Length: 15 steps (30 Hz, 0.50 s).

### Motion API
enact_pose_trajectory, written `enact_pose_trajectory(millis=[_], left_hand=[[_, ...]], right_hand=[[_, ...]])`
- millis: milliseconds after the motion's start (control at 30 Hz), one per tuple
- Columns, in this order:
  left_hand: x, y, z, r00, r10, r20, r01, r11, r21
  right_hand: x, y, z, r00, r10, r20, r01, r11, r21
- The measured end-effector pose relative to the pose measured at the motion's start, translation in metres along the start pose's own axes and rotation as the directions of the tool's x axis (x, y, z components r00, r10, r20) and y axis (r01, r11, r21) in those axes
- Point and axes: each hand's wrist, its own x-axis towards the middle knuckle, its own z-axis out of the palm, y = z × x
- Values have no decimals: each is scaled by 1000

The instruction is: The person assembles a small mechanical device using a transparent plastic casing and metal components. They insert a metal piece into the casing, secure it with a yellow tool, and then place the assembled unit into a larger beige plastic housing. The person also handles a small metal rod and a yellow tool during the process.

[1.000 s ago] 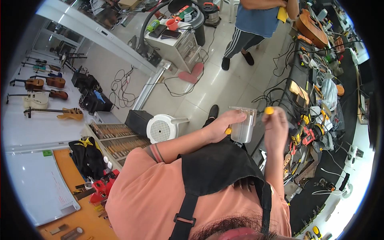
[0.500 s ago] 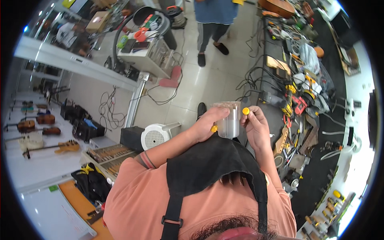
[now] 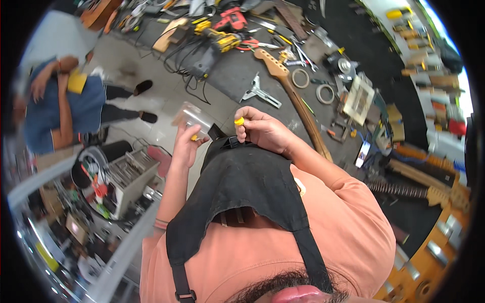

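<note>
My left hand (image 3: 186, 146) is closed around a clear plastic container (image 3: 200, 119), which is tilted and slightly blurred. A small yellow piece (image 3: 194, 137) shows at the fingers of that hand. In front of the black apron (image 3: 237, 171), my right hand (image 3: 265, 132) pinches a small round yellow cap (image 3: 239, 121) between thumb and fingers. The cap is apart from the container. What lies inside the container I cannot make out.
On the dark workbench (image 3: 222, 83) lie a guitar neck (image 3: 288, 83), a metal square-like tool (image 3: 260, 92), tape rolls (image 3: 325, 94), pliers and a yellow power drill (image 3: 220, 38). Another person (image 3: 65, 111) stands at the left, near a bin (image 3: 93, 156) and a drawer cabinet.
My view and body have turned to the right, toward the workbench. My hands have moved apart, the container now left of the cap; each hand keeps its hold.
</note>
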Motion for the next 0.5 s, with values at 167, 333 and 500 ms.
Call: enact_pose_trajectory(millis=[167, 333, 500], left_hand=[[92, 19, 6, 935, 210, 285, -352, 476, 806], [157, 55, 73, 782, 276, 559, -498, -263, 826], [216, 43, 90, 592, 215, 777, -684, -376, 625]], right_hand=[[-37, 21, -34, 971, -174, -163, 191, 977, 95], [-75, 77, -68, 845, -393, -363, 445, 893, 71], [-109, 158, -85, 532, -482, -697, 587, 803, -107]])
